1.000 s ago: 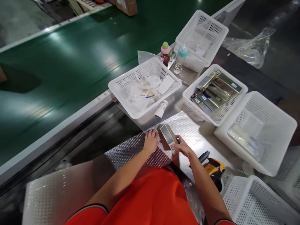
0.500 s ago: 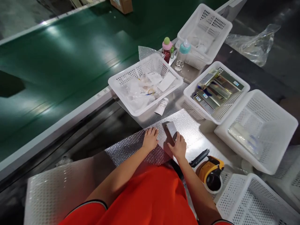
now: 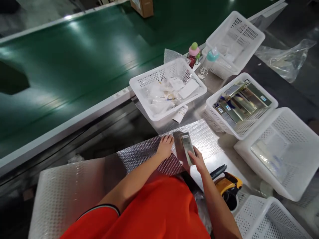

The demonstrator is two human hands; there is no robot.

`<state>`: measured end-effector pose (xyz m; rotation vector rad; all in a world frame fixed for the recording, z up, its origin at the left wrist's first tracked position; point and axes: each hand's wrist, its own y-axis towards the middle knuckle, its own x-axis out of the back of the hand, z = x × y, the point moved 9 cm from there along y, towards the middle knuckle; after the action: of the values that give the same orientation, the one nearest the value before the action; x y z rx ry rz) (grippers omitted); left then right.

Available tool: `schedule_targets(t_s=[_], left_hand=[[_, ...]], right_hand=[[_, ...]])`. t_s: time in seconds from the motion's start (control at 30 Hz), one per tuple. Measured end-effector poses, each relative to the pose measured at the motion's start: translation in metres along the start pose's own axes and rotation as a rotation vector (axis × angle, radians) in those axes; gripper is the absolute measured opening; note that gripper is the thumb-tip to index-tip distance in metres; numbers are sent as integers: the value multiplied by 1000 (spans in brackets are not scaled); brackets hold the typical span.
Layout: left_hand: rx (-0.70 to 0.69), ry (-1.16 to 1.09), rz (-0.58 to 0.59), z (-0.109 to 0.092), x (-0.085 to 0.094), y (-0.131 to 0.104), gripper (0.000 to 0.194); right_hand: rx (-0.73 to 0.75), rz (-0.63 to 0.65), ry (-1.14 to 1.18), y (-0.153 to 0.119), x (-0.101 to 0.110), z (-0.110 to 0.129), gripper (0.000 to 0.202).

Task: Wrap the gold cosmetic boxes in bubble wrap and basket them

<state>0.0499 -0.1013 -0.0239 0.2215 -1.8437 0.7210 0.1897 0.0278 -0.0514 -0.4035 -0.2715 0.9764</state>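
Note:
A slim, shiny box (image 3: 186,147) with a small white label at its far end is gripped by my right hand (image 3: 197,159), thumb on its top face. Beneath it lies a sheet of bubble wrap (image 3: 144,154) across the metal table. My left hand (image 3: 165,147) rests flat on that sheet, to the left of the box, fingers stretched out and holding nothing. Similar shiny boxes (image 3: 239,103) fill a white basket to the right. Close to my right forearm are a yellow-and-black tape dispenser (image 3: 230,186) and a dark pen-like object (image 3: 218,171).
A white basket (image 3: 143,109) holds plastic bags and paper slips. Behind it stand a pink-capped bottle (image 3: 193,54) and a teal-capped bottle (image 3: 208,63). More white baskets (image 3: 289,149) line the right side. A green conveyor belt (image 3: 99,56) runs along the back.
My right hand has tilted and turned the box, so its labelled face shows. My left hand stays on the bubble wrap. The whole view has shifted slightly.

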Motion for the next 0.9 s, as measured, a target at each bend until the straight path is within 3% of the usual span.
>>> schedule_targets(t_s=[0.07, 0.13, 0.2, 0.33, 0.4, 0.9], left_hand=[[-5, 2, -6, 0, 1, 0, 77], [-10, 0, -13, 0, 1, -1, 76], [-12, -6, -17, 0, 1, 0, 73], [-10, -5, -9, 0, -1, 0, 73], [-2, 2, -2, 0, -2, 0, 76], [12, 25, -7, -2, 1, -3, 77]], right_hand=[[-4, 48, -71, 5, -11, 1, 67], [32, 16, -208, 8, -16, 4, 74], [112, -61, -425, 7, -16, 11, 76], [266, -240, -965, -4, -18, 30, 56], [280, -284, -1088, -7, -20, 34, 57], [256, -387, -1087, -12, -32, 27, 47]])
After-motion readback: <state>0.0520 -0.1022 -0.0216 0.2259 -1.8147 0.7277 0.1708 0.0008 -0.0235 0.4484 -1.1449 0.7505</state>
